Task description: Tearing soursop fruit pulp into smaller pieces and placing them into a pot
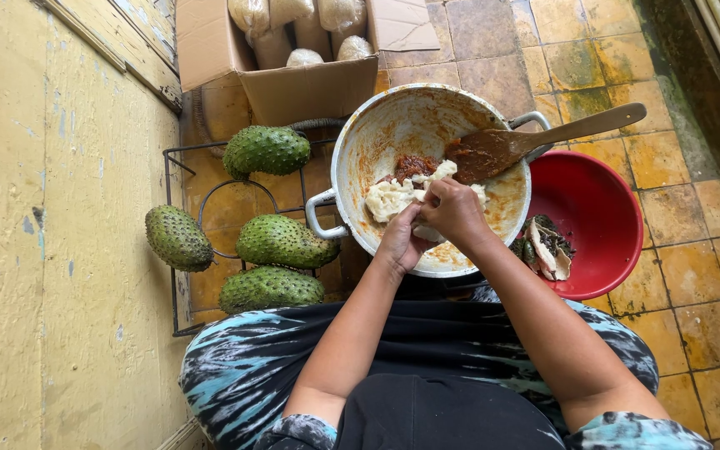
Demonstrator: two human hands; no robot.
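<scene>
Both hands, left (399, 242) and right (454, 211), pinch white pulp (391, 198) over a tilted pot (377, 137) propped between the knees. The spoon (535, 142) resting beyond them could slide off; pulp may drop toward the red bowl (606, 208) at right.

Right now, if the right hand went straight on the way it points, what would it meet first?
Probably the white fruit pulp in the metal pot: the right hand points left and slightly up, already touching it beside the left hand. Depth is unclear.
</scene>
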